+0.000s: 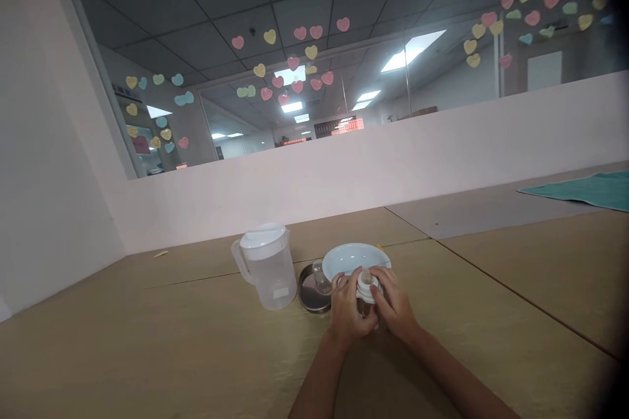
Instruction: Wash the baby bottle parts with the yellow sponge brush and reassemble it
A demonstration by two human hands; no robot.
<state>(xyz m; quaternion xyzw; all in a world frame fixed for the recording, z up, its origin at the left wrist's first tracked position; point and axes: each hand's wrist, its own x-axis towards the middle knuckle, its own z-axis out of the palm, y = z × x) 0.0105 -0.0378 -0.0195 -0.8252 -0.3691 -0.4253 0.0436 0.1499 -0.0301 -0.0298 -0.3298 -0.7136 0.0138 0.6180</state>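
l hand + r hand both closed round baby bottle, white collar & teat up, held just in front of white bowl. metal tray w/ clear cup in it, l of bowl. lidded pitcher upright on table, near tray, handle to l.

One lidded pitcher, one pale bowl, one round metal tray, one clear cup-shaped piece, one bottle, one teal cloth, one small scrap.
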